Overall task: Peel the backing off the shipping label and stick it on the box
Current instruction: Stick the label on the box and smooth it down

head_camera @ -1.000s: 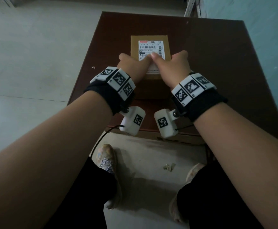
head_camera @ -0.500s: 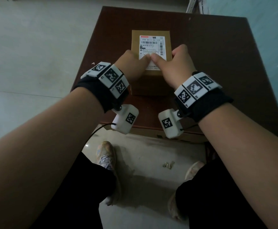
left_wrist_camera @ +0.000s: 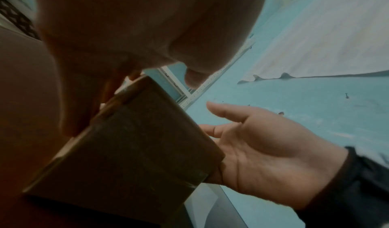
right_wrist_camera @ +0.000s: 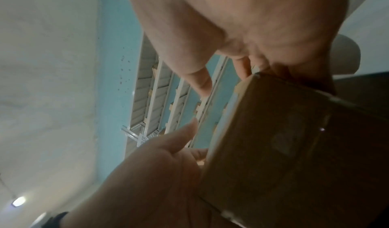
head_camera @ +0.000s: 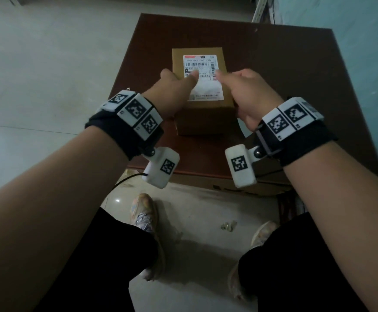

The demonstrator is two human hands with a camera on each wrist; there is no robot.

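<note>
Head view, left to right. Pale floor tiles (head_camera: 37,64) are seen across the left of the frame. The left hand (head_camera: 172,91) is reached in from the lower left toward frame centre, its thumb laid flat on the left part of the shipping label (head_camera: 203,77), the remaining fingers dropped along the left side of the box (head_camera: 200,118); nothing is pinched. In the left wrist view those fingers (left_wrist_camera: 84,98) are seen straight against the box wall.

The box is set at centre frame on a dark brown table (head_camera: 296,75), standing upright with its top face up. The label is stuck flat on that top face, barcode end toward the far edge, and no lifted corner can be made out.

The right hand (head_camera: 248,95) is held at the box's right side, fingers loosely spread, thumb extended over the label's right edge; whether the thumb touches cannot be told. A pale curved scrap (head_camera: 244,129) is noted on the table just below this hand. A teal wall (head_camera: 352,23) fills the upper right corner.
</note>
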